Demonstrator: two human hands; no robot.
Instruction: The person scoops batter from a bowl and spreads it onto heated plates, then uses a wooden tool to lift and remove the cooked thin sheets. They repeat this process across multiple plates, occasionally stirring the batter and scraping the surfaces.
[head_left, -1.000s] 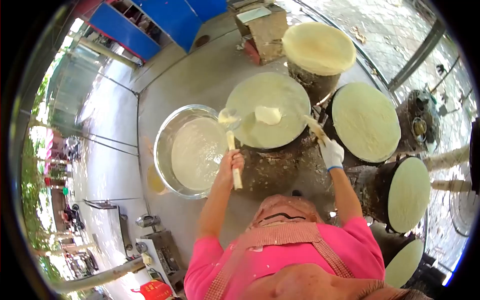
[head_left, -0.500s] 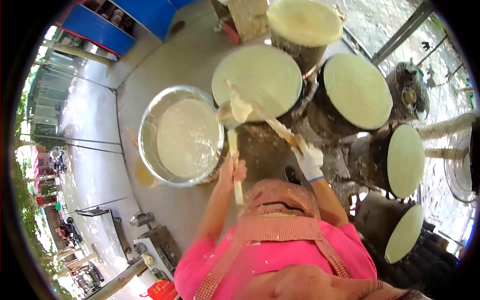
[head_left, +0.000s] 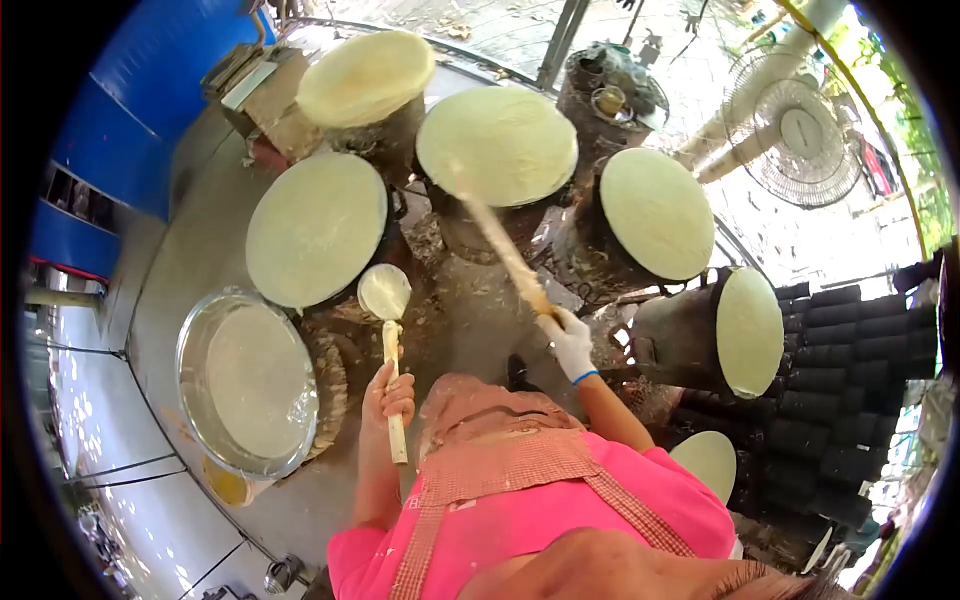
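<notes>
While the left hand, bare, is closed in a fist around the wooden handle of a ladle at centre frame, the ladle's round bowl sits level above it, filled with pale batter, between the metal basin and the nearest griddle. The basin, at left of frame, holds a wide pool of the same batter.

The right hand, in a white glove with a blue cuff, is wrapped around the lower end of a long wooden stick. That stick slants up and to the left; its far end lies over the batter-coated griddle at top centre.

Further coated griddles stand in an arc:
- upper left of frame, on a drum-shaped stove
- right of centre
- far right, tilted by the lens
- lower right, partly hidden behind a pink sleeve

A standing fan occupies the upper right, beside stacked dark cylinders at the right edge
</notes>
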